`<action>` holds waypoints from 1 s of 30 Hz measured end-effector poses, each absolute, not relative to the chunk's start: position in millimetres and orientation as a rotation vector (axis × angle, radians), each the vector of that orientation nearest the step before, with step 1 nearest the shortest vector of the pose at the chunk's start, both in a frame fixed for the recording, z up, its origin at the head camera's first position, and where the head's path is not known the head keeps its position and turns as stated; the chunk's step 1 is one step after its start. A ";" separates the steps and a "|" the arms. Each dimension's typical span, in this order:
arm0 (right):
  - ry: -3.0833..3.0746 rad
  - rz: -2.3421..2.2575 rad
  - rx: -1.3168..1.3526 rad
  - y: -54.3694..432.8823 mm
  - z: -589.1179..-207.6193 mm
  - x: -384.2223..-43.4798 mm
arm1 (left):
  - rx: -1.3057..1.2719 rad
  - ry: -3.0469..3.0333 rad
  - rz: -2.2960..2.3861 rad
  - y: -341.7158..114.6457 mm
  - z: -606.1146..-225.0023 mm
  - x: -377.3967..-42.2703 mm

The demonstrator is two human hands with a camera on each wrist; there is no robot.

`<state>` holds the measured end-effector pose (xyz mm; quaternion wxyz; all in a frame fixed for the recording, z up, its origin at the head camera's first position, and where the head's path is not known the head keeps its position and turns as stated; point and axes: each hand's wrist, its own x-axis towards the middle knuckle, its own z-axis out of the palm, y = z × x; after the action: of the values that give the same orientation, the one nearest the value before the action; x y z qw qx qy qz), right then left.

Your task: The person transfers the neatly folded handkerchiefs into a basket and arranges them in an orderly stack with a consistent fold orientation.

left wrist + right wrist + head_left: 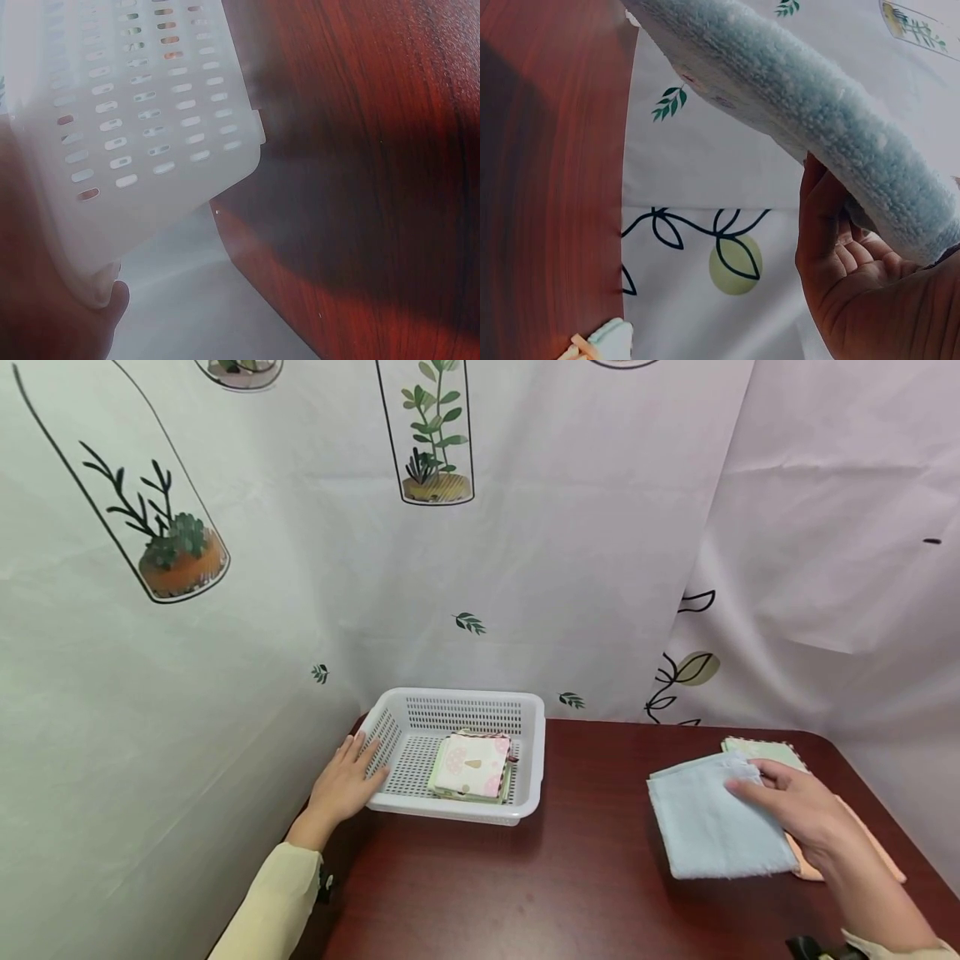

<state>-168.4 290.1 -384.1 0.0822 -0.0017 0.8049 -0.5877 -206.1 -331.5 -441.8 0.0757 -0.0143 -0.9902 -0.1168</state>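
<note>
Raised over the right side of the table, a folded light blue towel [720, 818] is pinched in my right hand [802, 806], thumb on its upper face. Its fuzzy folded edge shows in the right wrist view, where the hand [885, 292] grips it from below. My left hand [345, 785] rests on the left rim of a white plastic basket [450, 812], fingers spread and fairly straight. Inside the basket lies a small stack of folded cloths [472, 766], the top one white with pink print. The left wrist view shows the basket's slotted side [150, 127] close up.
Behind my right hand, a folded green cloth [768, 750] and an orange cloth [870, 843] lie near the right edge of the dark red table [480, 893]. A white curtain with plant prints [585, 568] hangs along the table's back and sides.
</note>
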 end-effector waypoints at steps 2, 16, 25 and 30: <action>2.408 -1.749 0.009 287.4 -383.0 -169.6 | -0.044 -2.966 -0.349 -331.7 -441.9 -206.1; 2.515 -1.637 -0.041 271.3 -378.9 -174.4 | -0.040 -2.976 -0.361 -332.7 -442.8 -206.2; 2.430 -1.709 -0.036 257.5 -376.5 -178.8 | -0.044 -2.971 -0.355 -332.6 -442.8 -207.2; 2.461 -1.708 -0.072 250.7 -375.3 -180.0 | -0.066 -2.960 -0.329 -333.9 -443.7 -207.5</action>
<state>-180.0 250.7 -375.3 0.0724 -0.0241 0.8192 -0.5683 -207.5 -333.9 -443.7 0.0811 -0.0222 -0.9904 -0.1101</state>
